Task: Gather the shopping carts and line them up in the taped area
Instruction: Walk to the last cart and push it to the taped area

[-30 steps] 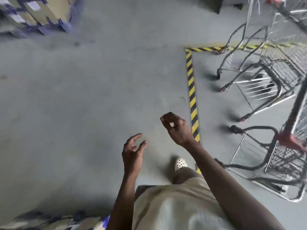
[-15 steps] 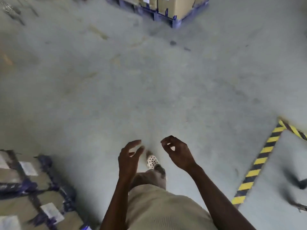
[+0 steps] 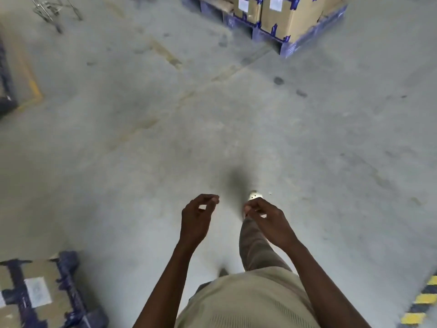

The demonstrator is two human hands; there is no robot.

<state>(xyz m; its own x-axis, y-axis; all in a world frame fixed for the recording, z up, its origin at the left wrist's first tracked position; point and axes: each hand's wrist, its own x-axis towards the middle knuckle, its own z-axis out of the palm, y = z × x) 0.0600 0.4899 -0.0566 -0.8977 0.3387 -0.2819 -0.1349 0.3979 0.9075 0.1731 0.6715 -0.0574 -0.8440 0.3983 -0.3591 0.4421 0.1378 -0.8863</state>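
— Both hands are out in front at waist height, holding nothing. Left hand (image 3: 197,217) has its fingers curled loosely, thumb and forefinger nearly meeting; right hand (image 3: 267,217) is curled the same way, just beside it but not touching.

— Where's a shopping cart?

— Only one shows, a wire shopping cart (image 3: 50,8) at the far top left, blurred, cut off by the frame edge. It's well apart from the hands, across open grey concrete floor (image 3: 142,150).

— And the taped area?

— Just a bit of yellow-and-black tape (image 3: 423,301) at the bottom right corner.

— Anything in the way?

— Cardboard boxes on a blue pallet (image 3: 283,20) stand at the top right. More taped boxes (image 3: 35,294) sit at the bottom left, near the left arm. A dark pallet edge (image 3: 7,91) with a yellow floor line beside it runs along the left. One white perforated shoe (image 3: 255,195) steps forward just beyond the right hand.
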